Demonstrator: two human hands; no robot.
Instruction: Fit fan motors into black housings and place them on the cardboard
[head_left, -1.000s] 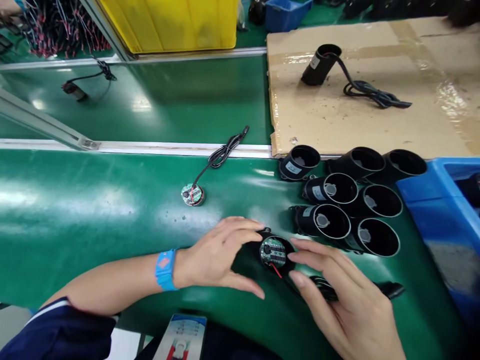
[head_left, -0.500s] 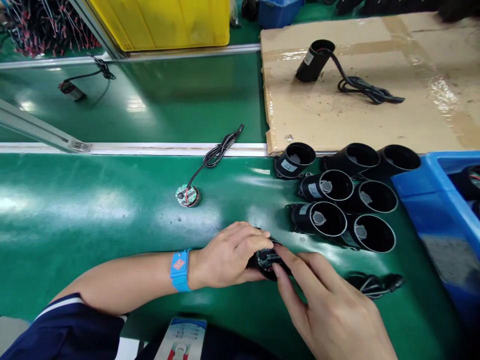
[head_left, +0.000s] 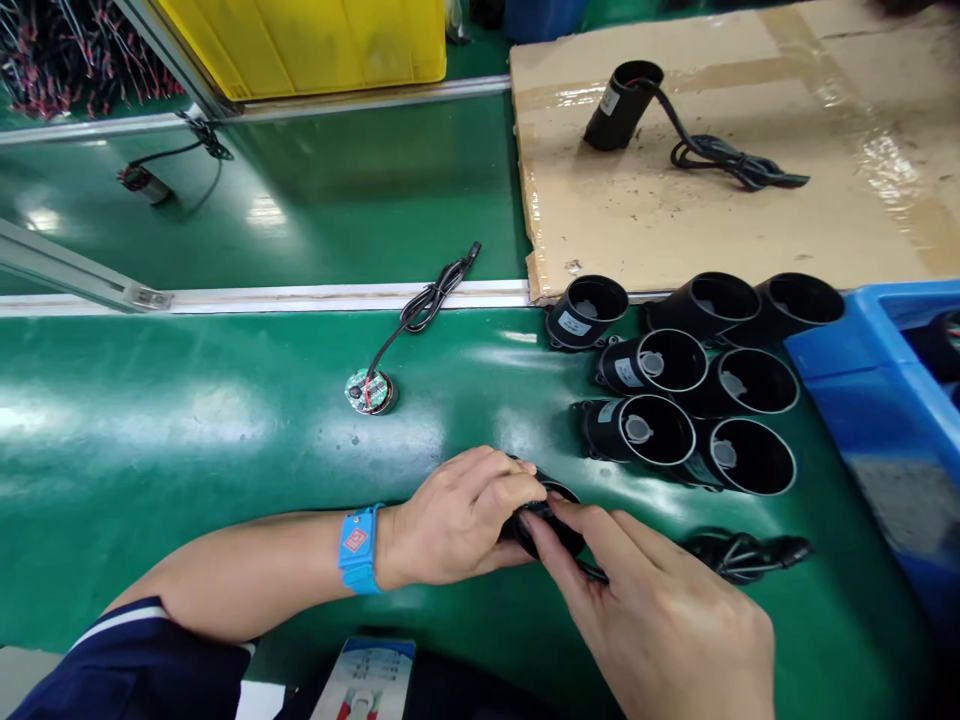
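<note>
In front of me, my left hand [head_left: 465,515] is wrapped round a black cylindrical housing [head_left: 568,540], tilted so that its open end faces up and toward me. My right hand [head_left: 652,600] has its thumb and forefinger closed together in that opening, on a circuit board that my fingers now mostly hide. A black cable [head_left: 592,571] comes out below my right fingers. Beyond my right hand lies a coiled black cable [head_left: 739,556]. Ahead and left stands a round motor with a green circuit board [head_left: 369,392] on top and a bundled cable [head_left: 431,303].
Several black housings [head_left: 656,430] stand at the right, beside a blue bin [head_left: 874,400]. A cabled housing [head_left: 621,110] stands on a cardboard sheet [head_left: 577,215] behind. A yellow crate [head_left: 322,45], a metal frame post [head_left: 176,55] and another cabled motor [head_left: 146,186] are at the back left.
My right thumb and fingers have moved slightly left and deeper into the housing's opening, covering the circuit board that showed before. My left hand keeps its hold.
</note>
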